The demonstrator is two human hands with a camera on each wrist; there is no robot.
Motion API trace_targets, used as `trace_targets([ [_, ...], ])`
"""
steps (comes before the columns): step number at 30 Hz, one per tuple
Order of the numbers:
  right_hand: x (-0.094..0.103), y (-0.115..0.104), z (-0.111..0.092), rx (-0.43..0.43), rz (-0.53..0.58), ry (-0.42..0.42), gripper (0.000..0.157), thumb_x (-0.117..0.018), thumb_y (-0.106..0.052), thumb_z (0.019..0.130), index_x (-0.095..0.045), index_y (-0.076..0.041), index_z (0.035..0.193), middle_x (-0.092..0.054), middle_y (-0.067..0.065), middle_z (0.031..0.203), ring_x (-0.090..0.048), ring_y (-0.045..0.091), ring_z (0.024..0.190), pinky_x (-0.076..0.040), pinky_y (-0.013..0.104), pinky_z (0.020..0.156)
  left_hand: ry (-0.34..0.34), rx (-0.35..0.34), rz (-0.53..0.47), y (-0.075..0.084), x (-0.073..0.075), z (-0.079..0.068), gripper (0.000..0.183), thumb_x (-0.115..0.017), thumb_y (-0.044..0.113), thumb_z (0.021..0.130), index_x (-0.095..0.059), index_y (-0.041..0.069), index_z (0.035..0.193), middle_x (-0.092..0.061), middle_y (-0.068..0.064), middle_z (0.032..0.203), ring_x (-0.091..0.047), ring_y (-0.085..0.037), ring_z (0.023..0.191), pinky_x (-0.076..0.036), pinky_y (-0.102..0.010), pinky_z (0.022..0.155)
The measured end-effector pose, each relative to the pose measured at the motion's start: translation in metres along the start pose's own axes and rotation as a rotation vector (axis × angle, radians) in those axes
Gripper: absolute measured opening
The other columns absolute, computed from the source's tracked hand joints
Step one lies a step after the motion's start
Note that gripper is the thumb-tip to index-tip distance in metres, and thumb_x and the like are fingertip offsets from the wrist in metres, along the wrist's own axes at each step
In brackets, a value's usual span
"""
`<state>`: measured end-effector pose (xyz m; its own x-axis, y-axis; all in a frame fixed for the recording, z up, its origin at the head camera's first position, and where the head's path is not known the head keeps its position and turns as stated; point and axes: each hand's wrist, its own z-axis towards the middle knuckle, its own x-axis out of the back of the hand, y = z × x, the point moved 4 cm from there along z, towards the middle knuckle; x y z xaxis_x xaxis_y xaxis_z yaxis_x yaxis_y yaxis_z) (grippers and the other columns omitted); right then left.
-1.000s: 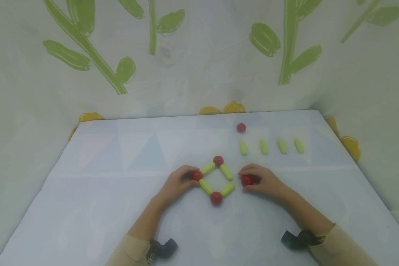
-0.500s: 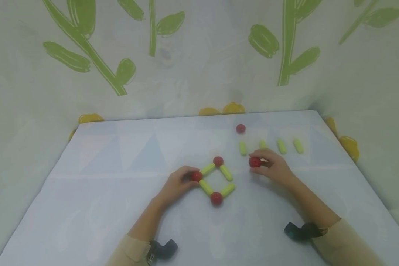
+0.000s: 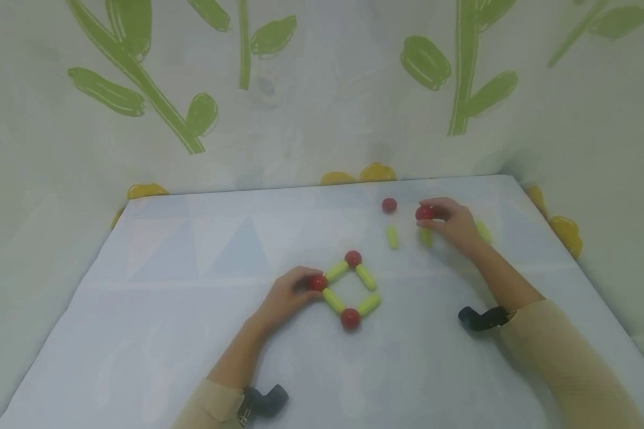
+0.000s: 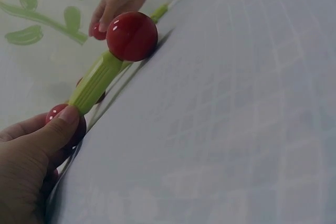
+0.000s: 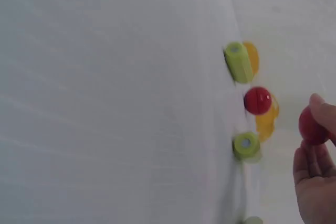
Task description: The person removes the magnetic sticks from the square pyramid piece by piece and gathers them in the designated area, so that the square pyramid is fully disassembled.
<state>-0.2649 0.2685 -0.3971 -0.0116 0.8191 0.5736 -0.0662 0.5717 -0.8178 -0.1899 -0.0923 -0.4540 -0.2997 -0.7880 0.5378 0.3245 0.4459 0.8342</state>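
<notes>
On the white table lies a diamond of light green rods and red balls, its right corner without a ball. My left hand [image 3: 288,295] pinches the left corner's red ball [image 3: 318,283] between thumb and fingers. A green rod [image 4: 95,82] runs from that ball to the near corner's red ball [image 4: 132,36] in the left wrist view. Farther back, my right hand [image 3: 453,223] holds another red ball [image 3: 424,213] by thumb and fingertips, over the row of loose rods. The right wrist view shows this held ball [image 5: 313,125] beside the thumb.
A loose red ball [image 3: 389,205] sits near the table's back edge. Before it stands a row of several green rods, including a leftmost rod [image 3: 392,237] and a rightmost rod [image 3: 483,231]; my right hand hides part of the row. A wall with painted leaves [image 3: 426,62] rises behind.
My right hand has carried its red ball from beside the diamond's right corner back and slightly right, over the rod row. The left hand and the diamond have stayed put.
</notes>
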Motion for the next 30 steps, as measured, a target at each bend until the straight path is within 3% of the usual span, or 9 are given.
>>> trace_targets([
  [6, 0.008, 0.008, 0.033, -0.1, 0.012, -0.007, 0.054, -0.068, -0.022, 0.088, -0.048, -0.008, 0.135, -0.05, 0.017, 0.135, -0.046, 0.032, 0.125, -0.037, 0.047, 0.106, -0.004, 0.009, -0.004, 0.0, -0.001, 0.001, 0.042, -0.075, 0.023, 0.081, -0.06, 0.026, 0.12, -0.061, 0.015, 0.114, -0.054, -0.007, 0.114, -0.047, -0.032, 0.097],
  [13, 0.008, 0.022, 0.061, -0.204, 0.003, -0.098, 0.056, -0.066, -0.025, 0.089, -0.044, -0.009, 0.139, -0.046, 0.016, 0.139, -0.041, 0.033, 0.129, -0.037, 0.049, 0.106, 0.001, 0.03, -0.004, -0.003, 0.0, 0.001, 0.042, -0.075, 0.023, 0.08, -0.06, 0.029, 0.119, -0.06, 0.017, 0.114, -0.054, -0.004, 0.114, -0.048, -0.031, 0.096],
  [19, 0.004, 0.03, 0.068, -0.229, 0.017, -0.143, 0.059, -0.066, -0.021, 0.089, -0.042, -0.008, 0.14, -0.043, 0.017, 0.141, -0.038, 0.034, 0.131, -0.033, 0.05, 0.108, -0.01, 0.055, -0.002, -0.005, -0.003, 0.001, 0.041, -0.074, 0.026, 0.081, -0.059, 0.032, 0.119, -0.06, 0.019, 0.114, -0.053, -0.002, 0.115, -0.047, -0.03, 0.097],
  [30, -0.002, 0.035, 0.07, -0.24, 0.007, -0.142, 0.066, -0.066, -0.019, 0.089, -0.033, -0.012, 0.146, -0.043, 0.015, 0.142, -0.037, 0.034, 0.132, -0.031, 0.051, 0.109, -0.002, 0.043, 0.001, -0.007, -0.001, 0.0, 0.042, -0.075, 0.024, 0.08, -0.059, 0.033, 0.118, -0.06, 0.021, 0.112, -0.053, 0.001, 0.113, -0.047, -0.029, 0.096],
])
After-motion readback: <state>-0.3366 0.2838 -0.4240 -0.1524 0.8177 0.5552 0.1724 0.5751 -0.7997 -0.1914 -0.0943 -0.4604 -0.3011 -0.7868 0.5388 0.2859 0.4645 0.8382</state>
